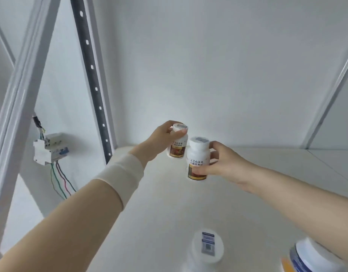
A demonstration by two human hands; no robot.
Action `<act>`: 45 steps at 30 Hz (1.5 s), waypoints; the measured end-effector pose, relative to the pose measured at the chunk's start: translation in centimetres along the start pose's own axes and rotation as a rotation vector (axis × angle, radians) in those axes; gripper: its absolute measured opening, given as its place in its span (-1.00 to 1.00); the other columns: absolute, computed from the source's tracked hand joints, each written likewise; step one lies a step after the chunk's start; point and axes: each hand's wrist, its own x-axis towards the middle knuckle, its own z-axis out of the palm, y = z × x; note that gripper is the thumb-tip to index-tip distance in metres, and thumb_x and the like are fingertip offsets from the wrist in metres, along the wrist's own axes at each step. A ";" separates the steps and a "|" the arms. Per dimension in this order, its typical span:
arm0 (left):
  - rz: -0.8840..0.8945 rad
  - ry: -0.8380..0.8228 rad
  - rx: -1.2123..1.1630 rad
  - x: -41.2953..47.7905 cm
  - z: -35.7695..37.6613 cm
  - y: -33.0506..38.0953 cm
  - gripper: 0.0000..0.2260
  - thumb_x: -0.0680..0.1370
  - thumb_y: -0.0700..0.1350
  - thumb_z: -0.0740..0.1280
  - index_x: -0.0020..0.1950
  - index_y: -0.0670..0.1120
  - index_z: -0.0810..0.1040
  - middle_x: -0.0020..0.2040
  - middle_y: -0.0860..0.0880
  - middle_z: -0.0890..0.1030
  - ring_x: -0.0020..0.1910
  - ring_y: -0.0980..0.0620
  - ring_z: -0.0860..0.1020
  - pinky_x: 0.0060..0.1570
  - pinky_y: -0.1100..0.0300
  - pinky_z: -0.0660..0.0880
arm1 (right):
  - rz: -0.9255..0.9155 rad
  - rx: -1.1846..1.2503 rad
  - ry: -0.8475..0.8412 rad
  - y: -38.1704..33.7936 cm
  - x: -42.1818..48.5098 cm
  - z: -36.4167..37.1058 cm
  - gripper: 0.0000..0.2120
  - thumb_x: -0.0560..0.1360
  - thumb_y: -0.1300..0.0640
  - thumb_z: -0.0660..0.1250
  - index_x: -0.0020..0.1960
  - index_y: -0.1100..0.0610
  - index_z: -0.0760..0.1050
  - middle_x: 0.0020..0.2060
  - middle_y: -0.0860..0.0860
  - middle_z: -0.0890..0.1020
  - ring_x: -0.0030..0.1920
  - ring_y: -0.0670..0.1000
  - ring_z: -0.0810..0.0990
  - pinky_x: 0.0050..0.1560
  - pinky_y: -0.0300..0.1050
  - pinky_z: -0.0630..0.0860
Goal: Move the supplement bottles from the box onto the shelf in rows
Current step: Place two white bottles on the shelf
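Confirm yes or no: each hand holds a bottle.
Yes: the left hand grips one white bottle by its cap, the right hand another bottle.

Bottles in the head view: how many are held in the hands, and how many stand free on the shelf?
Held white plastic bottles with brown labels: 2, one in the left hand, one in the right hand.
Free white-capped bottles: 2.
Total: 4

Far bottle (177, 147): dark Chinese writing in two lines on its white label, too blurry to read
Near bottle (197, 160): the same kind of Chinese writing in two lines, also too blurry
Front cap (207, 246): a sticker with a square code and a blue strip, its words too small to read
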 end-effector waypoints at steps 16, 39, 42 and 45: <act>-0.085 -0.096 -0.009 8.4 1.8 -5.4 -0.74 0.48 -0.10 0.42 0.16 -0.04 0.51 0.03 -0.05 0.55 -0.05 0.01 0.55 0.11 0.16 0.48 | 0.073 -0.181 0.052 3.5 9.3 2.1 -0.43 0.27 0.15 0.56 0.16 0.08 0.34 0.11 -0.03 0.54 0.13 0.03 0.55 0.11 -0.08 0.50; -0.066 0.160 1.069 3.5 -2.0 1.5 -0.55 0.57 0.09 0.25 0.38 -0.09 0.33 0.30 -0.10 0.45 0.29 -0.12 0.40 0.22 0.07 0.33 | 0.041 -0.308 0.072 -1.3 5.6 -1.6 -0.22 0.41 -0.02 0.44 0.48 0.11 0.11 0.41 0.03 0.32 0.36 0.04 0.36 0.28 -0.11 0.32; -0.058 0.181 1.436 -1.0 -1.8 4.2 -0.55 0.58 0.09 0.23 0.38 -0.11 0.32 0.28 -0.12 0.44 0.28 -0.14 0.39 0.22 0.07 0.31 | -0.023 -0.395 0.116 -3.1 2.8 -1.9 -0.24 0.44 -0.07 0.39 0.48 0.15 0.11 0.41 0.06 0.30 0.37 0.07 0.34 0.27 -0.10 0.32; -0.042 0.241 1.604 -6.7 -1.1 7.0 -0.57 0.58 0.06 0.22 0.38 -0.12 0.32 0.27 -0.12 0.44 0.26 -0.13 0.40 0.19 0.08 0.31 | -0.140 -0.603 0.175 -4.2 -1.2 -1.6 -0.33 0.49 -0.06 0.32 0.47 0.16 0.13 0.40 0.10 0.30 0.38 0.11 0.33 0.26 -0.06 0.31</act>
